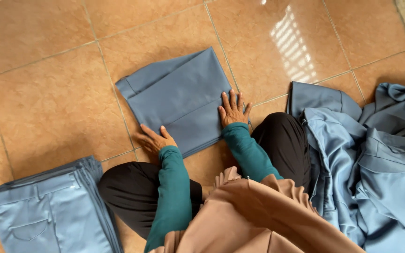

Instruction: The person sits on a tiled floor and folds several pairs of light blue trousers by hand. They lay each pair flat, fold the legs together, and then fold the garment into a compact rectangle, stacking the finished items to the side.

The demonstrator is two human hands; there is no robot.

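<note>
— Where did the folded trousers [179, 100] lie on the floor [48, 93]?

— In the head view, straight ahead at twelve o'clock, long axis running from five toward eleven.

— And the hands?

— Both flat, fingers spread, gripping nothing. The left hand [154, 139] pressed the near corner; the right hand [233, 110] held the right edge, farther up.

I see a folded garment [179, 100] at centre frame in smooth, matt blue-grey woven cloth. The floor tiles [48, 93] are glazed terracotta ceramic, glossy (a window glare sits upper right). Lower left, stacked trousers [48, 215] look like paler, matt cloth; the heap [376, 164] at right looks alike.
</note>
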